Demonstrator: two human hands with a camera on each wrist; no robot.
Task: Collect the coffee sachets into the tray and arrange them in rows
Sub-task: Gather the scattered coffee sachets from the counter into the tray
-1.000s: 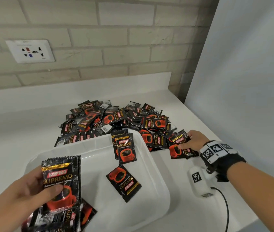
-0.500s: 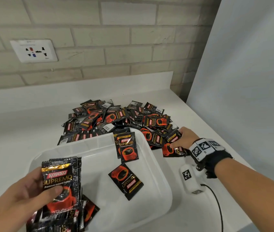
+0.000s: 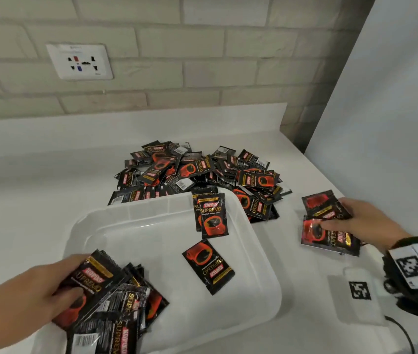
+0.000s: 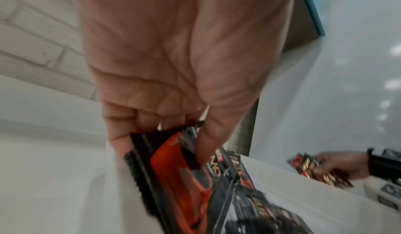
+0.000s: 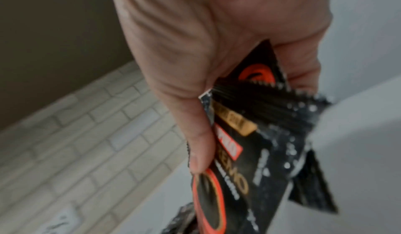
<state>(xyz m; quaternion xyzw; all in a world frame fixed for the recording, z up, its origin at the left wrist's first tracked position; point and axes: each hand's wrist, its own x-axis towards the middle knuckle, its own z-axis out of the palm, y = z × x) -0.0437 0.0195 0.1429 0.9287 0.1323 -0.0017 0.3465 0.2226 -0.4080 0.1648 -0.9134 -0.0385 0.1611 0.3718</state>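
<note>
A heap of black-and-red coffee sachets (image 3: 200, 172) lies on the white counter behind a translucent white tray (image 3: 254, 251). Inside the tray one sachet (image 3: 209, 267) lies flat, another sachet (image 3: 211, 215) leans over the far rim, and several sachets (image 3: 116, 310) are stacked at the near left. My left hand (image 3: 57, 284) pinches the top sachet of that stack (image 4: 173, 160), thumb on its face. My right hand (image 3: 356, 221), to the right of the tray and above the counter, grips a few sachets (image 3: 328, 226), also seen close up as the held sachets (image 5: 249, 134).
A white device with a black square marker (image 3: 359, 292) and a cable lies on the counter near my right wrist. A brick wall with a socket plate (image 3: 80, 61) stands behind. A pale panel (image 3: 394, 98) bounds the counter on the right.
My right hand has lifted a few sachets off the heap's right edge and drawn them rightward. My left hand has lowered its sachet onto the stack in the tray.
</note>
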